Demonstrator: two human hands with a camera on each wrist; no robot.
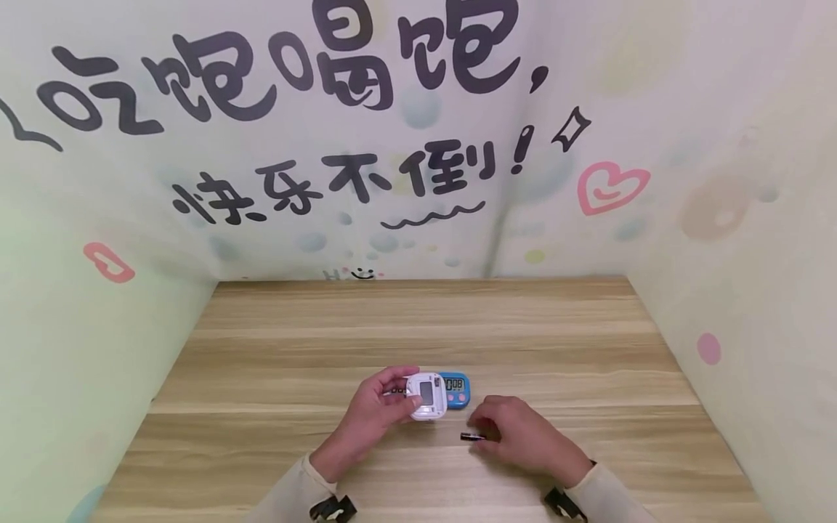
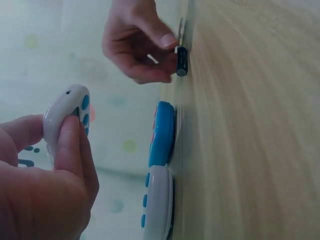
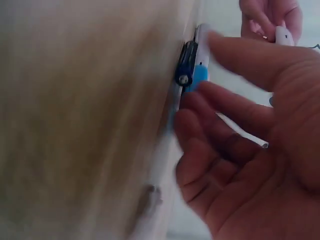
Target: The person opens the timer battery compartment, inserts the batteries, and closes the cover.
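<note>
A white timer (image 1: 427,396) is pinched between the thumb and fingers of my left hand (image 1: 377,409), above the table. Its back faces the head view; blue buttons show along its other side in the left wrist view. A dark battery (image 2: 182,61) lies on the table just below my right hand (image 1: 523,434). The thumb and loosely curled fingers of that hand are spread close over the battery, without visibly pinching it. Between those fingers shows a thin white sliver (image 3: 245,131) that I cannot identify. A blue timer (image 1: 459,391) lies behind the held one.
Another white timer (image 2: 157,202) with blue buttons lies beside the blue one on the wood-patterned table (image 1: 314,341); in the head view my left hand mostly covers it. Printed pale panels (image 1: 732,240) rise at the back and both sides of the table.
</note>
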